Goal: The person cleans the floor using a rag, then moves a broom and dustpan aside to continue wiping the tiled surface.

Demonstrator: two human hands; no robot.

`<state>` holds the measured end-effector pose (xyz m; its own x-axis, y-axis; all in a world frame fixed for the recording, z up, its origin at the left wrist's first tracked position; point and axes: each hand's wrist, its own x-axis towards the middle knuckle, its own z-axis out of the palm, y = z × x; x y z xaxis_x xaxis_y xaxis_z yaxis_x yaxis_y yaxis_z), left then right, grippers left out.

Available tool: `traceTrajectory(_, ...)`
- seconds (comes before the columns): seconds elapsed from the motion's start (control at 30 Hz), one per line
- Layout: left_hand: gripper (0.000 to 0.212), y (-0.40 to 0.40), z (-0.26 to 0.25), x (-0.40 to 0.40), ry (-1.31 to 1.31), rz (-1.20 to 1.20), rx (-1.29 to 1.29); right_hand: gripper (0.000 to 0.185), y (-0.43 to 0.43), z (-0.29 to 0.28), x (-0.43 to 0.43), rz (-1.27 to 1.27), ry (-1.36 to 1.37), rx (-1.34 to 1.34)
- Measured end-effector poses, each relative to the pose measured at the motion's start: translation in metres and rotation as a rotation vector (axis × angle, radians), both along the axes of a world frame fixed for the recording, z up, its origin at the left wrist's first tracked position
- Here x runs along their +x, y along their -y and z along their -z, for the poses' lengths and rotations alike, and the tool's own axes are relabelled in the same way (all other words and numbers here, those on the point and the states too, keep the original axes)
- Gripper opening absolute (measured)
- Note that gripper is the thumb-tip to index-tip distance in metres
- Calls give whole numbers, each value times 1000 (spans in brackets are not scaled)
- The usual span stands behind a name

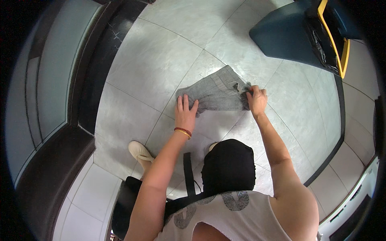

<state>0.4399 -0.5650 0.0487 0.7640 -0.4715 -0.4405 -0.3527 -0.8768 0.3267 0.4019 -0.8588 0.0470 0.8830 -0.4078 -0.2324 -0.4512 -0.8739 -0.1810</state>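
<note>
On the tiled floor in front of me lies a grey cloth garment (211, 93), folded or bunched, with a drawstring or torn edge near its right end. My left hand (185, 113) rests on its left end, palm down with the fingers spread; a red bead bracelet and a yellow band circle that wrist. At the garment's right end my right hand (256, 101) pinches the edge between thumb and fingers. What lies under my left palm is hidden.
A dark blue bin (280, 36) with a yellow rim frame and a black liner stands at the upper right. Along the left runs a dark door frame (83, 78) with a glass panel. White wall tiles (87, 195) are at the lower left. My sandalled foot (139, 150) is beside my left arm.
</note>
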Motion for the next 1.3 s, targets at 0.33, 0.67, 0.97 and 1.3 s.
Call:
traceTrajectory(0.33,48,-6,10,-4,20,65,-29,30,-4,16,31,236,-79,251)
traceTrajectory(0.67,57,-4,5,2,-19,80,-7,38,-32,18,178,-168,-182,185)
traceTrajectory(0.97,54,-15,8,2,-9,131,23,36,35,21,61,-75,-371,138)
traceTrajectory(1.3,54,-3,4,10,-21,82,-32,30,-52,28,217,-296,-176,267)
